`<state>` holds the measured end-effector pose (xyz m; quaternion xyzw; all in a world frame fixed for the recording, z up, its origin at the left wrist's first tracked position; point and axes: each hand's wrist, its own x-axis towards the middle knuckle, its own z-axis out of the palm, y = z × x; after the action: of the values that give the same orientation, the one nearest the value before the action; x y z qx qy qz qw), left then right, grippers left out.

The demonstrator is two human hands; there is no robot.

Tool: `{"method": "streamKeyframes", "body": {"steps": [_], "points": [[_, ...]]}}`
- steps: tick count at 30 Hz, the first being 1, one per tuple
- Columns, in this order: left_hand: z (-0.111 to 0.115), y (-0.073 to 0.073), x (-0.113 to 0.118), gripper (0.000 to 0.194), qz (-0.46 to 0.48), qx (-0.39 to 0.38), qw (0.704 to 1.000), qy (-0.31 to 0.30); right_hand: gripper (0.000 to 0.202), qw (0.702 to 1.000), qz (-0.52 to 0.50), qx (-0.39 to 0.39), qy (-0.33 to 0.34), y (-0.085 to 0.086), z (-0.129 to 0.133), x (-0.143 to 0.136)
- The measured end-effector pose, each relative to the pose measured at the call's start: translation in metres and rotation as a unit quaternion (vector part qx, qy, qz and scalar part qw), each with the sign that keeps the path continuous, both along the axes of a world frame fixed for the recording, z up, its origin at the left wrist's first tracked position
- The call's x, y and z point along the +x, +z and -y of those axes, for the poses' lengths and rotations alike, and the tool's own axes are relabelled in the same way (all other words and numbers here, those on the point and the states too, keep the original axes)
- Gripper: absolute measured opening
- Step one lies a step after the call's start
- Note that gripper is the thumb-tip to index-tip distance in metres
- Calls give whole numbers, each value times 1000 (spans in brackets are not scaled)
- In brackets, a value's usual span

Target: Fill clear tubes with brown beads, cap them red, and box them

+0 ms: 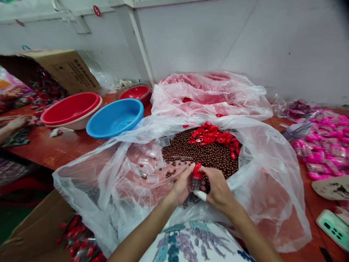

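Between both hands, low over the opened plastic bag, is a small clear bottle (196,183) topped with a red cap. My left hand (182,186) grips it from the left, while my right hand (219,188), one finger wrapped in white, presses at its cap and right side. Brown beads (201,156) are heaped just beyond my fingers. On the far edge of that heap lie loose red caps (209,134). Clear empty containers (148,167) are piled left of the beads, inside the same plastic bag (275,174). What the bottle contains is hard to make out.
A blue basin (116,118) and red basin (71,108) stand left; another plastic bag (207,92) lies behind. Pink packets (328,140), a scoop (297,130) and a phone (334,229) are right. A box of red-capped bottles (80,238) sits lower left. Another person's hand (17,122) shows far left.
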<state>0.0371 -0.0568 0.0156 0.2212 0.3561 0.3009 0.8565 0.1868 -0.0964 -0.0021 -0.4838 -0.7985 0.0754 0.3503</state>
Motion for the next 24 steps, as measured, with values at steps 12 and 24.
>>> {"method": "streamKeyframes", "body": {"steps": [12,24], "points": [[3,-2,8,49,6,-25,999,44,59,996,64,-65,-15,18,-4,-5],[-14,9,-6,60,-15,14,996,84,61,994,55,-98,9,9,-25,14]]}}
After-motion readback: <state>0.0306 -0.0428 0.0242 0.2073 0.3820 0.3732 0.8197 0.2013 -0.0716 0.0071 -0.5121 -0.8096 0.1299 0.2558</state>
